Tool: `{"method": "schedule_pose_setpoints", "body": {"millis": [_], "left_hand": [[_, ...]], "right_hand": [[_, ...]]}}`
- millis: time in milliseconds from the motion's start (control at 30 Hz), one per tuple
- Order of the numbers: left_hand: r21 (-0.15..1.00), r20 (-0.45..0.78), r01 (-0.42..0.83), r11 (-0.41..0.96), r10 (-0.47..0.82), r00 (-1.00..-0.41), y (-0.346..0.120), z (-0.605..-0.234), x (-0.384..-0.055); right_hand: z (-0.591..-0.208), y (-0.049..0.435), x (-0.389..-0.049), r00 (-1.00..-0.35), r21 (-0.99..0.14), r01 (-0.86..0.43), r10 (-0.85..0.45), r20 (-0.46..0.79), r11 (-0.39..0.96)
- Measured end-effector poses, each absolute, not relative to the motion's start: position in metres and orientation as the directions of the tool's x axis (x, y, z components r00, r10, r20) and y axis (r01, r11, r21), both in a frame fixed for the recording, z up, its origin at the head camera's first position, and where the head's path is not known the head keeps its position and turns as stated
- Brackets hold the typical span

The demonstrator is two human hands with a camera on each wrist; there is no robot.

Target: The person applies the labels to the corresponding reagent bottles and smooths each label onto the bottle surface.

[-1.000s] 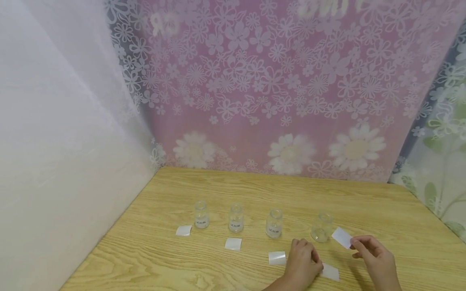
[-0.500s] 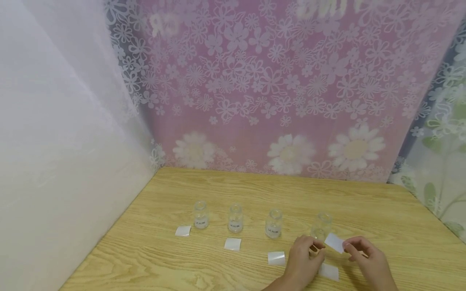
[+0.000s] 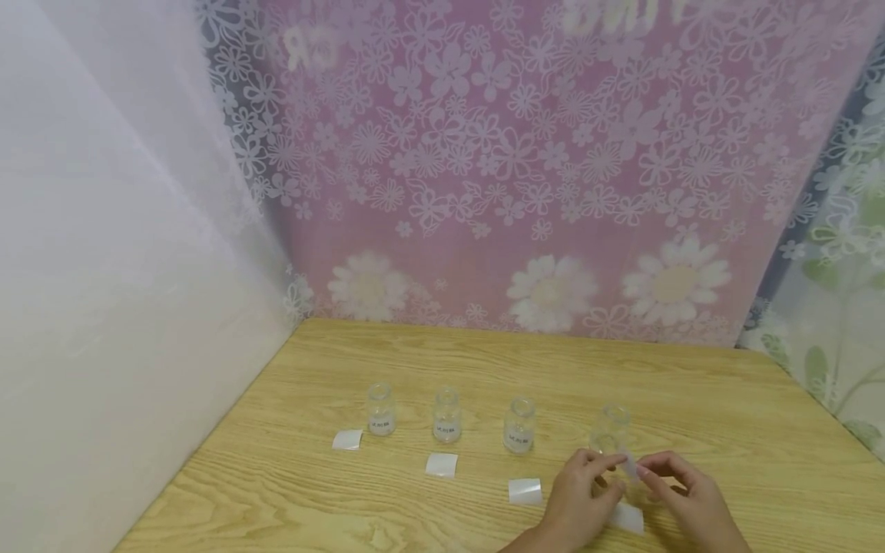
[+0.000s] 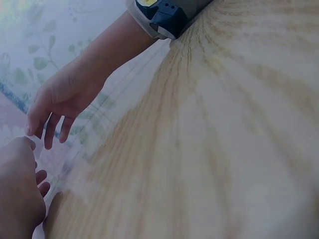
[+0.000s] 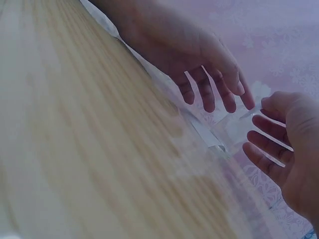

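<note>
My right hand (image 3: 687, 495) pinches a small white sticker (image 3: 630, 465) between thumb and fingertips. In the right wrist view the sticker (image 5: 250, 111) shows as a thin sliver, nearly edge-on. My left hand (image 3: 579, 491) reaches its extended index fingertip to the sticker's left edge, its other fingers loosely bent. Just behind both hands stands a clear glass bottle (image 3: 614, 422) with no label showing; its lower part is partly hidden. Under the hands lies a white paper square (image 3: 628, 518), partly covered by the left hand.
Left of the hands, a row of glass bottles, the nearest (image 3: 519, 425), the middle (image 3: 447, 415) and the farthest (image 3: 381, 409), bears printed white labels. White squares lie before them: one (image 3: 525, 491), another (image 3: 441, 465) and a third (image 3: 347, 439). Behind the wooden table (image 3: 276, 476) hangs a flowered curtain (image 3: 449, 177).
My right hand has brought the sticker leftward to the left hand and turned it more edge-on. The left index finger has risen from near the paper square and straightened toward the sticker.
</note>
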State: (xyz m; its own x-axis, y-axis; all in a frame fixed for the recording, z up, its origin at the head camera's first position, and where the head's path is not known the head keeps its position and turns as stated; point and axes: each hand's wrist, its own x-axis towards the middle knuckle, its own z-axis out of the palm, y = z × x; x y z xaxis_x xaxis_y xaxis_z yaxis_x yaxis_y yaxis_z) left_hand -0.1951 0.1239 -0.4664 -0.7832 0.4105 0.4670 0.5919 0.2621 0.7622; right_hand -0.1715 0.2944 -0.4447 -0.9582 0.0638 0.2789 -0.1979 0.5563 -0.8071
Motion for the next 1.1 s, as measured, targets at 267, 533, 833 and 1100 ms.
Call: {"method": "schedule_pose_setpoints", "body": {"millis": [267, 533, 833, 1100], "left_hand": [[0.787, 0.422, 0.556, 0.266, 0.425, -0.801, 0.1235, -0.4641, -0.1943], [0.833, 0.367, 0.489, 0.260, 0.403, -0.839, 0.1250, -0.4636, -0.1961], [0.900, 0.384, 0.431, 0.066, 0.350, -0.855, 0.1255, -0.4635, -0.1981], [0.908, 0.392, 0.418, -0.017, 0.387, -0.835, 0.1227, -0.4597, -0.1967]], "right_hand": [[-0.4457, 0.2916, -0.1704, -0.967, -0.811, -0.215, 0.001, 0.256, 0.544], [-0.4476, 0.2915, -0.1721, -0.962, -0.816, -0.247, -0.029, 0.273, 0.523], [-0.4470, 0.2934, -0.1706, -0.963, -0.815, -0.227, 0.003, 0.270, 0.533], [-0.4448, 0.2950, -0.1734, -0.979, -0.833, -0.161, 0.024, 0.205, 0.529]]}}
